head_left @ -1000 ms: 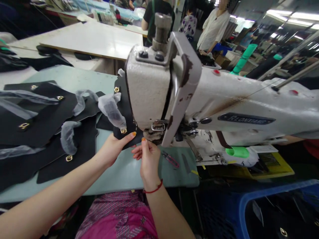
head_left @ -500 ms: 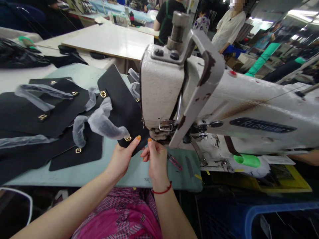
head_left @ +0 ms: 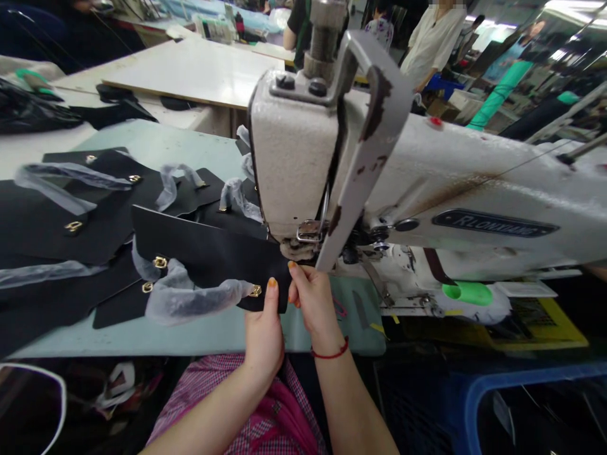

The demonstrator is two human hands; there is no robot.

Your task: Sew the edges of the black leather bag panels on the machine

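Both my hands grip the near right end of a black leather panel (head_left: 203, 259), which lies nearly level and reaches left from them. My left hand (head_left: 263, 335) holds its lower edge, and my right hand (head_left: 313, 303) pinches its right end, close to the sewing machine's presser foot (head_left: 296, 249). Two gold metal fittings sit on the panel, one wrapped by a strip of translucent plastic film (head_left: 190, 300). Further left, several similar black panels (head_left: 71, 215) lie overlapped on the pale green table (head_left: 142, 142). The machine's head hides whatever lies behind it.
The white industrial sewing machine (head_left: 294, 151) fills the right side. Small snips (head_left: 339, 308) lie partly hidden behind my right hand. A blue crate (head_left: 521, 379) stands low at right. A white work table (head_left: 190, 69) and a standing co-worker (head_left: 431, 44) are behind.
The panel has swung from pointing away from me to lying sideways, its far end now at left. My hands have come closer together, and the plastic film has moved with the panel.
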